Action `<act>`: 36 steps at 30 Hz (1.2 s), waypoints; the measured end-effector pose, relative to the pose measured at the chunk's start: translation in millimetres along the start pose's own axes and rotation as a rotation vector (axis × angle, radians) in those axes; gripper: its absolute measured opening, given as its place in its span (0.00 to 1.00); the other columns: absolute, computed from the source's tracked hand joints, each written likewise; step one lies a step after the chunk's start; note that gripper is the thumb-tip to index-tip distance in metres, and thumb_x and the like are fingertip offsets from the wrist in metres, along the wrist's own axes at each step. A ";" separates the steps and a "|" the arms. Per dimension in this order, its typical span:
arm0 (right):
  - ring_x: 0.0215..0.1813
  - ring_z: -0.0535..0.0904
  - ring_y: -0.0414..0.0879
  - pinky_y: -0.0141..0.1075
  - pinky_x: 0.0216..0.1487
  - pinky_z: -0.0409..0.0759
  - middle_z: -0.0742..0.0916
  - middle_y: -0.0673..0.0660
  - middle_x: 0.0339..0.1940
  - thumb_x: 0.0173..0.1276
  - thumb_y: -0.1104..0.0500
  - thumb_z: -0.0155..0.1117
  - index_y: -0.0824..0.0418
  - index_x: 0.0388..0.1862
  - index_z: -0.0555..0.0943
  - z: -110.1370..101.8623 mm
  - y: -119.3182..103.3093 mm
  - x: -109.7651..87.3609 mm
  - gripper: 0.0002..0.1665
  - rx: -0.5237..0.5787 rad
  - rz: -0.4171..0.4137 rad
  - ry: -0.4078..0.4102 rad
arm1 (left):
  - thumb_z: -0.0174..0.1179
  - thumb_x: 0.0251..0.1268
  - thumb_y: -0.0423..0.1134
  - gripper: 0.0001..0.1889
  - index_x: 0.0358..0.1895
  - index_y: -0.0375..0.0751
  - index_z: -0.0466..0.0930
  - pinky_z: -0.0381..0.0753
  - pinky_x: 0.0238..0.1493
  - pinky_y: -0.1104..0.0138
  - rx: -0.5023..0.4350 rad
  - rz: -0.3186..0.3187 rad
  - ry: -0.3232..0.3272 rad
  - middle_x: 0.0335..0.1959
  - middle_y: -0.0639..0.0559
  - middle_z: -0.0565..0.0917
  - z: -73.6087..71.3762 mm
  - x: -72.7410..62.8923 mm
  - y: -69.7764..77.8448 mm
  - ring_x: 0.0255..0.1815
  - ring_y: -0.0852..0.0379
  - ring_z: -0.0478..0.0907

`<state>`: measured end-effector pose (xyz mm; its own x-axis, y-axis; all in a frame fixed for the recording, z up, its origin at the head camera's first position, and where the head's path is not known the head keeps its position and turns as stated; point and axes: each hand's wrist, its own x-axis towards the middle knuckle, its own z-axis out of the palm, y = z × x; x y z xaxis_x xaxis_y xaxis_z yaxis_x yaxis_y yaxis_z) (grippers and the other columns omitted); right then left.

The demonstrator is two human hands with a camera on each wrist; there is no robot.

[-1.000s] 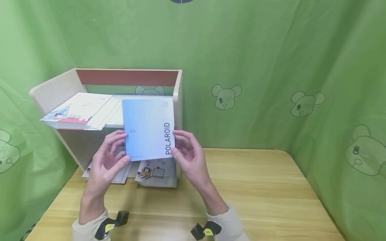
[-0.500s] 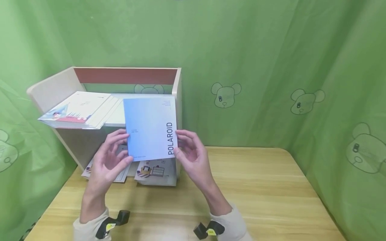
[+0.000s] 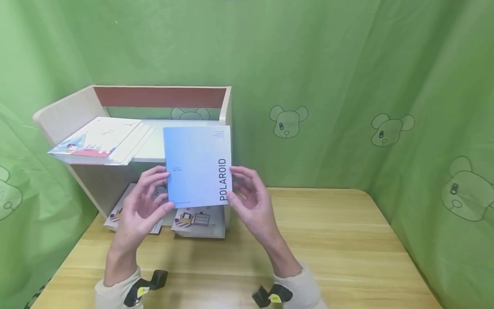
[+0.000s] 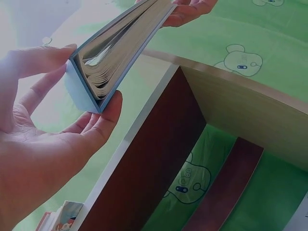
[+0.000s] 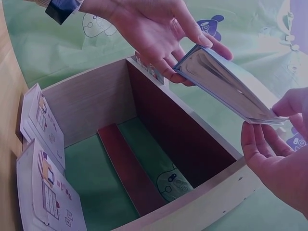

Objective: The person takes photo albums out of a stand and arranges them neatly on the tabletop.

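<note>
A light-blue photo album [image 3: 197, 165] with POLAROID printed along its right side is held up in front of the shelf. My left hand [image 3: 140, 210] pinches its left edge, thumb toward the cover and fingers behind. On the opposite edge, my right hand [image 3: 254, 201] grips it the same way. Seen from below in the left wrist view, the album [image 4: 96, 72] has slightly fanned pages between stiff covers. The right wrist view shows the album [image 5: 226, 79] spanning both hands, apart from the shelf.
Behind the album stands a two-level shelf unit [image 3: 67, 111] with a reddish back rail. A stack of books [image 3: 106, 137] overhangs its upper board at left. Two stacks of illustrated books [image 3: 198, 221] sit on the lower level. Wooden tabletop [image 3: 316, 240] extends right, before a green curtain [image 3: 328, 56].
Both hands and the album have drifted slightly to the right in the head view. The grip on both edges stays the same, and the books on the shelf have not moved.
</note>
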<state>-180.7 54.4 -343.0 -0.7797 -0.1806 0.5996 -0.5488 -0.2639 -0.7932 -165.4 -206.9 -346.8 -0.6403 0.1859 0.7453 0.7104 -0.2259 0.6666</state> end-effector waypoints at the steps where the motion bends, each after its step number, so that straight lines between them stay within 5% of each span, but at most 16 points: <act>1: 0.63 0.79 0.59 0.50 0.64 0.81 0.79 0.65 0.66 0.69 0.75 0.59 0.64 0.70 0.71 -0.6 -0.1 -0.1 0.31 0.002 -0.001 0.000 | 0.52 0.51 0.05 0.35 0.68 0.18 0.64 0.82 0.61 0.62 0.001 0.000 -0.001 0.73 0.29 0.58 0.6 0.3 0.0 0.64 0.42 0.69; 36: 0.62 0.80 0.57 0.49 0.61 0.83 0.78 0.66 0.67 0.66 0.78 0.58 0.70 0.69 0.69 -27.5 -7.1 -12.3 0.32 -0.029 -0.044 0.024 | 0.55 0.53 0.09 0.33 0.67 0.20 0.66 0.80 0.63 0.61 0.005 -0.007 -0.022 0.73 0.32 0.58 23.1 4.5 -13.8 0.70 0.39 0.65</act>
<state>-175.5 84.6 -347.6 -0.7611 -0.1468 0.6318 -0.5912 -0.2436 -0.7689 -171.3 -180.9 -352.4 -0.6386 0.2085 0.7408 0.7076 -0.2193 0.6717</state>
